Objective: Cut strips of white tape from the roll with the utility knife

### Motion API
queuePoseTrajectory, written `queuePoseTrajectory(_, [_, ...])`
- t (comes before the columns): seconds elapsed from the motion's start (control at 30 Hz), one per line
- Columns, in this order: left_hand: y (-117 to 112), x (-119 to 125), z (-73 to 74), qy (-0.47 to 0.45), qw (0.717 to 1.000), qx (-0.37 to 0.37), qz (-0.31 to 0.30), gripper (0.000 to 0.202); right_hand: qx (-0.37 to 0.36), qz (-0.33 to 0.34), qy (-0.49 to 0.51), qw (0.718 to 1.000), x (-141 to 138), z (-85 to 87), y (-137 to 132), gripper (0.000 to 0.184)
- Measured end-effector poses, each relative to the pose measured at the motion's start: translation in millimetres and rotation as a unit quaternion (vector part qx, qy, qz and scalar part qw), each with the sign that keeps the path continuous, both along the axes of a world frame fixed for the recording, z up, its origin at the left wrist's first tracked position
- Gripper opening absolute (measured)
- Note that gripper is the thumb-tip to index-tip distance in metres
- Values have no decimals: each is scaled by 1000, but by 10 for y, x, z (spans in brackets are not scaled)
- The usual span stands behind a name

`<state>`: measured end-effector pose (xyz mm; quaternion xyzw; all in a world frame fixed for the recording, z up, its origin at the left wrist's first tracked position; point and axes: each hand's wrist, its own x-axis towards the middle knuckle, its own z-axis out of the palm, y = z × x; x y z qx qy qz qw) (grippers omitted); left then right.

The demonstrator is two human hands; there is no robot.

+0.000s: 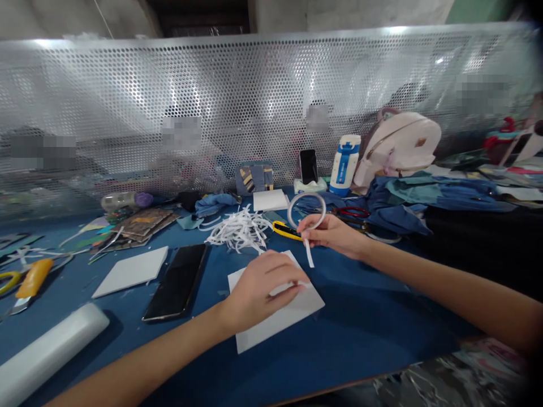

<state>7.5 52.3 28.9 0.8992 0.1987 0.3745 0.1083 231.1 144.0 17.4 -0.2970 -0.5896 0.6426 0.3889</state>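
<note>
White card (292, 316) lies partly hidden behind the left grip (263, 291).

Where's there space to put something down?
Blue table looks bare between the card and right forearm. A smaller gap lies between the phone, white case and left forearm. It's crowded around the paper strips and cutter.

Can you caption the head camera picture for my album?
Right hand holding a tape roll, left hand over a white sheet.
</note>
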Motion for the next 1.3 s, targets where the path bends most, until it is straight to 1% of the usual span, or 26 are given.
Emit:
queuePoseTrajectory(0.07, [2, -25, -2, 60, 997, 9, -47, 25, 20, 74, -58, 995, 9, 7, -15, 21])
queuePoseTrajectory(0.17, [13, -50, -54, 123, 988, -10, -94, 41, 41, 155, -117, 980, -15, -8, -91, 21])
queuePoseTrajectory(0.23, [28, -60, -95, 138, 984, -24, -108, 45, 41, 193, -143, 970, -34, -24, -142, 22])
queuePoseTrajectory(0.33, [56, -69, -144, 155, 981, -21, -115, 46, 49, 220, -166, 960, -41, -51, -171, 25])
queuePoseTrajectory(0.5, [79, -73, -185, 174, 976, -9, -129, 41, 57, 227, -169, 958, -24, -105, -123, 28])
queuePoseTrajectory(0.6, [77, -68, -192, 176, 976, -1, -129, 43, 52, 221, -162, 960, -25, -127, -108, 28])
queuePoseTrajectory(0.97, [72, -63, -197, 188, 973, 33, -128, 42, 41, 221, -160, 961, -42, -140, -123, 26])
queuePoseTrajectory(1.17, [72, -61, -211, 187, 974, 33, -123, 42, 36, 219, -155, 963, -34, -107, -129, 25])
queuePoseTrajectory(1.3, [77, -62, -222, 191, 973, 41, -125, 39, 35, 205, -149, 967, -23, -73, -133, 26])
